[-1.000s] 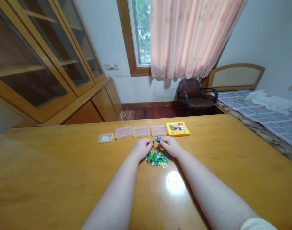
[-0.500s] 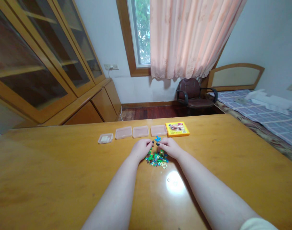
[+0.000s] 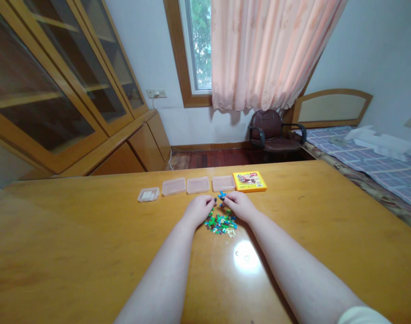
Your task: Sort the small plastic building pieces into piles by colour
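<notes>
Both my hands rest on the wooden table on either side of a small pile of tiny building bricks, mostly green and blue. My right hand pinches a small blue brick piece at its fingertips, just beyond the pile. My left hand is curled, fingertips close together near a small dark piece; whether it grips that piece I cannot make out.
Several clear plastic trays stand in a row beyond my hands, with a yellow box at the row's right end. A brown armchair and a bed lie past the table's far edge. Glass-fronted cabinets fill the left.
My right hand has shifted the blue piece slightly, dipping toward the pile and back. My left hand has hardly moved.
</notes>
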Demonstrator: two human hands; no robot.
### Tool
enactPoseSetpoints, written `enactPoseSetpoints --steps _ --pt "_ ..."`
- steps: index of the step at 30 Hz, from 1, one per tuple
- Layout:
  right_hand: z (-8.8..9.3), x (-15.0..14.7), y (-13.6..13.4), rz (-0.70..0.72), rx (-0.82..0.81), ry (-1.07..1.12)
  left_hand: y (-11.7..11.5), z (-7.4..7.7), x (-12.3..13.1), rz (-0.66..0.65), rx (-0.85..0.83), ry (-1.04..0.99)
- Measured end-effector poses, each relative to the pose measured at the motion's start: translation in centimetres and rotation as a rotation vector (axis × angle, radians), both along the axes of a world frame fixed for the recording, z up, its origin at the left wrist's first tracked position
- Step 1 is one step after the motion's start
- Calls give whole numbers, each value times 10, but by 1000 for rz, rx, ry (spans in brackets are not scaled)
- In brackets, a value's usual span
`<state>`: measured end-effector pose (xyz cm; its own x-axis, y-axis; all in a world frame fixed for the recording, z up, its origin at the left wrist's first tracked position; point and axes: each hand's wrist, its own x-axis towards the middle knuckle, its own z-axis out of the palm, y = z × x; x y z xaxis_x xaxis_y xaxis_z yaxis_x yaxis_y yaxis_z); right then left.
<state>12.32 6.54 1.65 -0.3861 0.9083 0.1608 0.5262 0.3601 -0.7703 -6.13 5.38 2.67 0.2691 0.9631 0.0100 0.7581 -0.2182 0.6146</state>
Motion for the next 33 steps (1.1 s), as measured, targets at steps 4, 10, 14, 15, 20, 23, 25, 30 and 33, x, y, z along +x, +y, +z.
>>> enactPoseSetpoints --steps 4,10,14,15,20,23,25,30,33 --pt "2 1 0 -17 37 21 0 0 1 14 -8 3" --pt "1 0 -1 49 -20 19 1 -1 0 -1 1 12" --pt "1 0 0 -16 4 11 1 -1 1 10 -6 20" --pt "1 0 0 -33 18 12 0 -1 1 13 -10 23" --pt "1 0 0 -57 -25 6 0 0 1 15 -12 24" --pt "1 -1 -1 -43 -56 10 0 -1 1 10 -6 31" --pt "2 -1 -1 -41 -46 17 1 -1 0 8 -3 34" --pt "1 -1 -1 -52 -49 20 2 -3 -1 7 -1 43" --pt "1 0 0 -66 -26 15 2 -5 -1 -1 17 44"
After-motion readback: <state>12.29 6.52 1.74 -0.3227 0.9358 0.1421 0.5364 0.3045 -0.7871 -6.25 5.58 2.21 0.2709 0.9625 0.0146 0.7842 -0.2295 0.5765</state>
